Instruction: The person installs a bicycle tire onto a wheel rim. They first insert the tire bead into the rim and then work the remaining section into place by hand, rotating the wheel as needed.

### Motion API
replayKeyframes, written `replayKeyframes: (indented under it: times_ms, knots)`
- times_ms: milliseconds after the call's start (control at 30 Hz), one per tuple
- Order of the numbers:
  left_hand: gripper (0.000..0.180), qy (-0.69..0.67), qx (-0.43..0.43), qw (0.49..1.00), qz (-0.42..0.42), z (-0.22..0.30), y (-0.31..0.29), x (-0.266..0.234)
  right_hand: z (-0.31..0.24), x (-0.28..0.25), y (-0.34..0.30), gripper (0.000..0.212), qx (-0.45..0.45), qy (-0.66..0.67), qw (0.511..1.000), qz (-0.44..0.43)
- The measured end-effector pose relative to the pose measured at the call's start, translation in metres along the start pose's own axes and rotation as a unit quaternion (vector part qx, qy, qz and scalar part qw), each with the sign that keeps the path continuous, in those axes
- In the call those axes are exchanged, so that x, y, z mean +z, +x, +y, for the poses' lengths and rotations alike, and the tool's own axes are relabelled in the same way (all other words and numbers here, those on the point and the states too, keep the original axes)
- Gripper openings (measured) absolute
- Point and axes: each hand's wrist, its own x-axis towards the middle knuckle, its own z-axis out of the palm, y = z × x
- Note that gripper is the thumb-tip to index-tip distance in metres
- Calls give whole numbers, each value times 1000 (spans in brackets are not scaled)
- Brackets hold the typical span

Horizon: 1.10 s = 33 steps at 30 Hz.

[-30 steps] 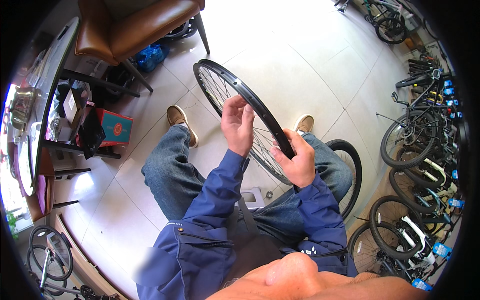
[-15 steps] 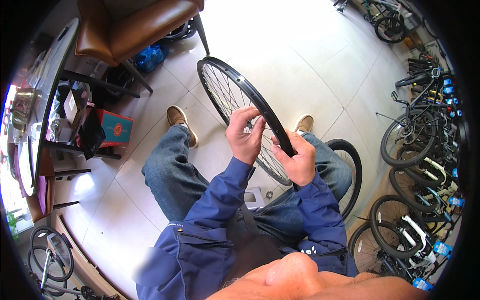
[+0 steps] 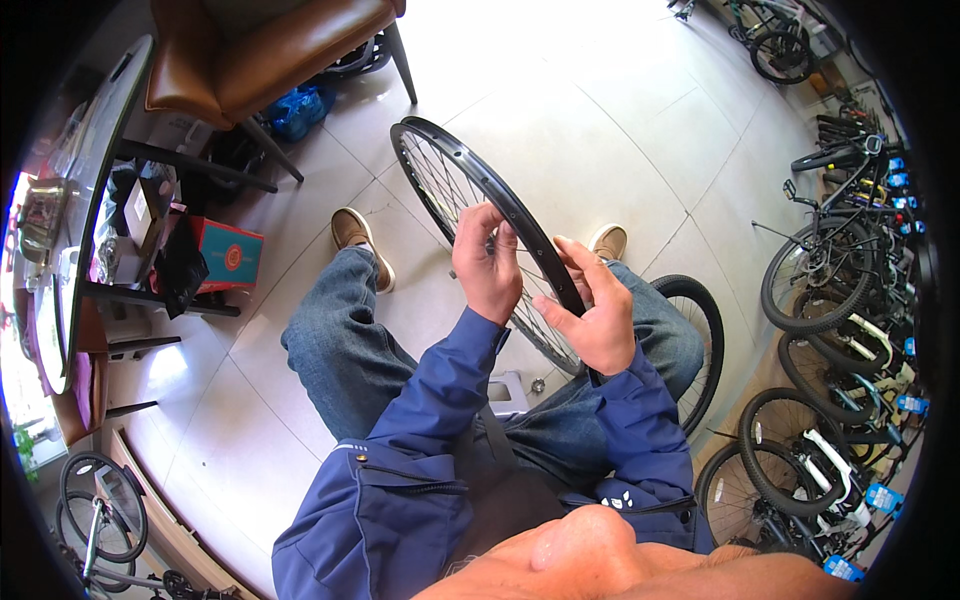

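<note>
While the person is sitting with knees apart, a spoked black wheel (image 3: 526,233) is tilting between the two hands, over the floor (image 3: 620,150) in front of the lap, its rim holes showing. Whether it's touching the floor, I can't tell.

The left hand (image 3: 490,268) is bringing thumb and fingertips together at the rim's inner side, among the spokes; what it's pinching, if anything, is hidden. The right hand (image 3: 602,318) is spreading around the near end, thumb on one side, fingers on the other, rim passing between; I can't tell how firmly it's gripping. Both sleeves (image 3: 430,370) are showing blue, down to the wrists.

A black tyre (image 3: 717,345) is curving out beside the right knee. A small metal part (image 3: 538,386) is lying between the legs, near a pale frame (image 3: 515,407). Bikes (image 3: 825,468) are crowding the right side. Off left, a brown chair (image 3: 300,50) is standing near a table (image 3: 105,150), with a red-and-teal box (image 3: 228,255) sitting below.
</note>
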Motion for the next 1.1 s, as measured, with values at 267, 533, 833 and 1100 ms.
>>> replayKeyframes:
  times_ms: [267, 533, 833, 1100]
  knots:
    - [12, -21, 24, 999, -26, -13, 9, -5, 15, 1, -6, 71, 39, 5, 999, -15]
    - [11, -174, -36, 984, -8, -12, 8, -3, 13, 1, -9, 61, 47, 8, 999, -4]
    - [12, -51, 25, 998, -8, -13, 10, -6, 12, 2, -7, 58, 41, -16, 999, -2]
    - [17, -25, -12, 996, 80, 4, 3, 0, 10, 2, -6, 54, 39, -15, 999, 20]
